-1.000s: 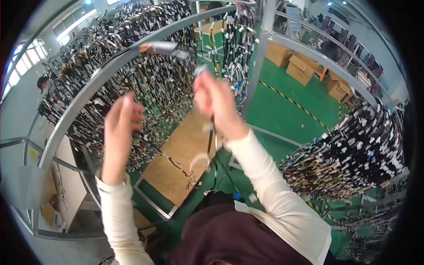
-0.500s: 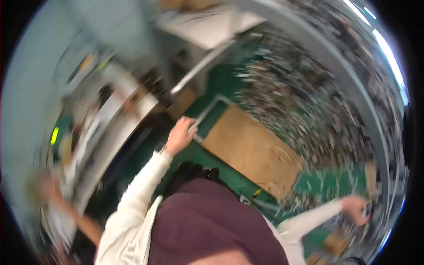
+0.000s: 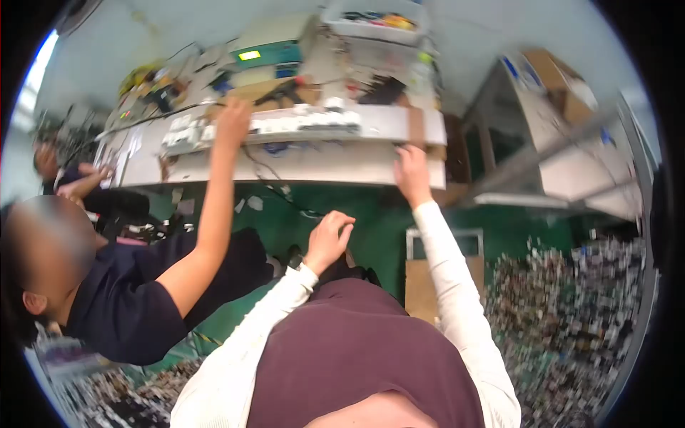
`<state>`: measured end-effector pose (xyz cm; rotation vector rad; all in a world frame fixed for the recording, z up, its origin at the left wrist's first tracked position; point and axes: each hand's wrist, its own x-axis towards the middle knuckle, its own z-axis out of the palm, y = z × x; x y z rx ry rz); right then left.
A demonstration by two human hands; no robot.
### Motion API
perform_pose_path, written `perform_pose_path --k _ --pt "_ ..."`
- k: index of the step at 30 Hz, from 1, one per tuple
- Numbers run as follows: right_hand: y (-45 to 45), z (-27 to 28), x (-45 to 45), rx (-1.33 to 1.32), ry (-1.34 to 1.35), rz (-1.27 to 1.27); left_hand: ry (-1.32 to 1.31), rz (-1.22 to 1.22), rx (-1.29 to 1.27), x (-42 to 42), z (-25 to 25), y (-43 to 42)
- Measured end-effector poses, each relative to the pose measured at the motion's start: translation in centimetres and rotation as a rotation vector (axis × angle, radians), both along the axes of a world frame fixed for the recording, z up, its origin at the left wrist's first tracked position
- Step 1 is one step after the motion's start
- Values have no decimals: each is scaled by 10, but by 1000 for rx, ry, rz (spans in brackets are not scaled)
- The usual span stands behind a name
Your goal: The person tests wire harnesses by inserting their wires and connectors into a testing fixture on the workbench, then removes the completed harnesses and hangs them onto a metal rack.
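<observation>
My left hand [image 3: 328,239] hangs in front of my body over the green floor, fingers loosely curled, thumb apart, nothing visible in it. My right hand [image 3: 412,175] reaches forward to the front edge of the workbench [image 3: 285,168], fingers stretched toward the end of a long white board [image 3: 385,123] with a brown strip [image 3: 416,128]. Whether the fingertips touch the board I cannot tell. Rows of small white parts [image 3: 332,118] line this board. On the left, a co-worker's hand [image 3: 234,121] reaches over the same row.
A seated co-worker [image 3: 128,307] is close on my left; another person [image 3: 53,167] sits farther back. A cart with a brown panel [image 3: 421,289] stands right of my legs. Heaped small parts [image 3: 571,328] cover the right side. A green instrument [image 3: 267,53] and white bin [image 3: 374,27] stand at the back.
My view has swung from the heaped parts and cart to the workbench. My left hand has come off the cart's handle. My right hand has moved from the far right to the bench edge.
</observation>
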<state>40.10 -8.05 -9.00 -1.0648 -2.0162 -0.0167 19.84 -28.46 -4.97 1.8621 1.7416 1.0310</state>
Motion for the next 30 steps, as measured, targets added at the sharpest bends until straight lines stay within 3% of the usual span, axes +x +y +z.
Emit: perform_pose_path --k 2,3,4,5,7,9,13,14,15,17,19,21,23,25,27,30 --pt "16 -33 0 -201 -130 25 -37 258 86 -36 -6 2" --pt "12 -48 0 -40 -159 115 -39 398 185 -60 -12 11" --pt "-1 -57 3 -111 -167 213 -14 545 266 -83 -13 22" --pt "-13 -52 6 -173 -95 242 53 711 312 -101 -11 35" --pt "-22 -42 -2 -352 103 39 45 849 331 -140 -22 71" --pt "-14 3 -31 -182 108 -13 -73 883 288 -174 -30 112" --pt "14 -15 -25 -186 -131 -2 -113 956 284 -208 -28 160" --pt "16 -21 -20 -239 -113 30 64 1051 376 -211 -26 167" --pt "19 -21 -18 -293 -98 62 68 1068 370 -216 -18 169" --pt "24 0 -14 -326 -119 118 -311 913 167 -221 6 163" --pt "32 12 -15 -563 100 138 -238 964 327 -215 16 164" --pt "35 38 -19 -564 152 247 -236 930 218 -204 23 151" --pt "46 85 -58 -609 260 343 -398 875 279 -177 59 148" --pt "70 119 -102 -554 329 685 -632 846 244 -159 93 144" --pt "86 155 -154 -1040 395 873 -592 893 275 -152 118 145" --pt "95 205 -218 -1254 55 1333 -252 1012 199 -149 137 150"
